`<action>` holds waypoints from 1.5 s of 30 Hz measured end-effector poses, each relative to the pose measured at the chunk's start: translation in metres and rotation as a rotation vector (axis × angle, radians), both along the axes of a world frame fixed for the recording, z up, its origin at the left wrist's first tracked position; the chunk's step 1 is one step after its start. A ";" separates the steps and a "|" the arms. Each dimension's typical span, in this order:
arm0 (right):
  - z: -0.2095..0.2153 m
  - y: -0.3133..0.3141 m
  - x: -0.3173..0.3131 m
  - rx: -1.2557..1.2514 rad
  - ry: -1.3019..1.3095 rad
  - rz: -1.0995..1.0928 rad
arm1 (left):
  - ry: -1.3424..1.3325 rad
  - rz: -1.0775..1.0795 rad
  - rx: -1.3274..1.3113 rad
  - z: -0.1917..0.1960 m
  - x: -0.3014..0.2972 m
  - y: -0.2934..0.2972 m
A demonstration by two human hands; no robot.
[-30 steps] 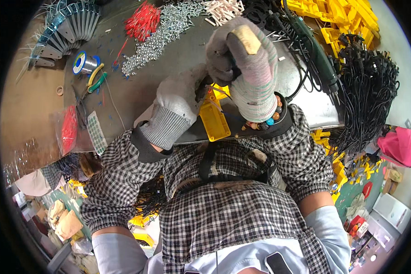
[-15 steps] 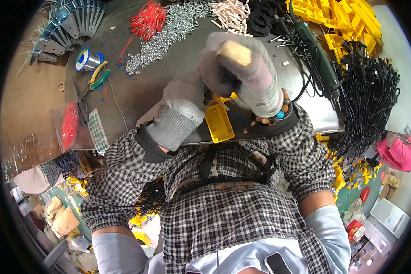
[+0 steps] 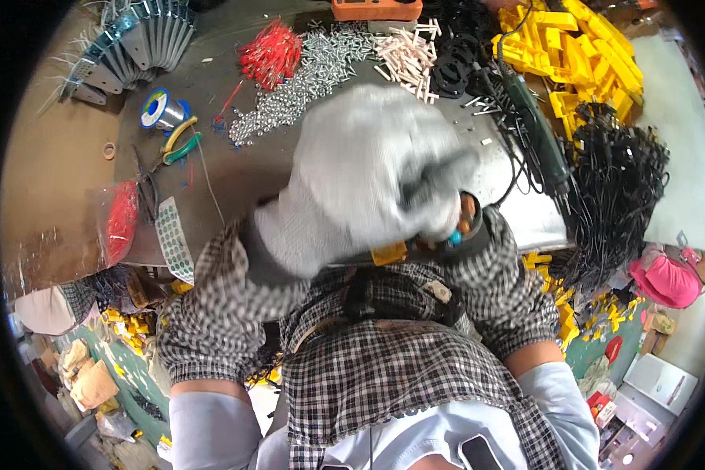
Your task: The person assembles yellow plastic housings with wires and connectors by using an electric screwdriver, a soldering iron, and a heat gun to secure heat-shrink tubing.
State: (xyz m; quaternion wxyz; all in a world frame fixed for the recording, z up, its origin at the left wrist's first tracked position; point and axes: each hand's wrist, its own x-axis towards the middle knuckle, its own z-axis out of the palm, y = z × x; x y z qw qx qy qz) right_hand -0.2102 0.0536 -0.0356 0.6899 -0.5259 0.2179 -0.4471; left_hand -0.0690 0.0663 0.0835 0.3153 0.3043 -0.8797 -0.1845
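My left hand [image 3: 364, 168], in a pale grey knit glove, is raised over the middle of the bench and smeared by motion. It covers most of my right hand [image 3: 446, 215], whose fingers are hidden behind it. A beaded bracelet [image 3: 467, 215] circles my right wrist. Below the two hands, near the bench's front edge, part of a yellow plastic casing [image 3: 389, 253] shows. What either hand holds cannot be made out.
Beyond my hands lie red wires [image 3: 270, 55], loose screws [image 3: 321, 66], pale sleeves [image 3: 407, 55] and black rings [image 3: 452, 70]. An electric screwdriver [image 3: 542, 141], black cords [image 3: 615, 172] and yellow casings [image 3: 580, 47] are rightward. Solder [image 3: 163, 111] and pliers [image 3: 182, 141] lie left.
My left hand has risen and moved right, now covering my right hand and most of the yellow casing. The view has shifted slightly, bringing an orange object into sight at the far edge.
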 end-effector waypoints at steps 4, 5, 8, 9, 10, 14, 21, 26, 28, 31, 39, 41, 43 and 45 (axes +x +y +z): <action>0.085 0.007 0.000 0.146 -0.030 -0.023 | 0.702 0.140 0.243 -0.020 0.020 0.012; 0.085 -0.003 -0.016 0.097 0.003 -0.072 | 0.501 0.276 0.032 -0.032 0.032 0.021; 0.097 -0.042 -0.016 0.144 0.002 -0.469 | -0.017 0.456 -0.072 -0.085 0.020 0.072; 0.087 -0.059 -0.035 0.065 0.153 -0.535 | -0.066 0.417 -0.089 -0.086 0.014 0.071; 0.059 -0.086 -0.090 -0.412 0.883 -0.688 | -0.113 0.366 -0.107 -0.087 0.007 0.064; 0.079 0.018 -0.118 -0.522 1.202 -0.142 | -0.089 0.335 0.038 -0.099 0.040 0.056; 0.061 0.075 -0.141 -0.763 1.269 -0.349 | -0.192 0.277 -0.030 -0.091 0.027 0.048; 0.040 0.039 -0.119 -0.919 1.064 -0.394 | -0.278 0.295 -0.029 -0.091 0.022 0.047; 0.036 0.040 -0.123 -1.025 1.160 -0.454 | -0.338 0.296 -0.040 -0.090 0.020 0.046; 0.024 0.044 -0.141 -0.758 1.151 -0.230 | -0.339 0.283 -0.062 -0.090 0.019 0.045; 0.032 0.033 -0.141 -1.209 1.356 -0.129 | -0.156 0.303 0.086 -0.085 0.023 0.045; 0.027 0.034 -0.138 -1.258 1.387 -0.144 | -0.182 0.157 0.040 -0.084 0.028 0.044; 0.033 0.035 -0.135 -1.310 1.395 -0.145 | -0.198 0.128 0.040 -0.081 0.027 0.043; 0.042 0.036 -0.123 -1.370 1.390 -0.158 | -0.253 0.122 0.019 -0.080 0.024 0.043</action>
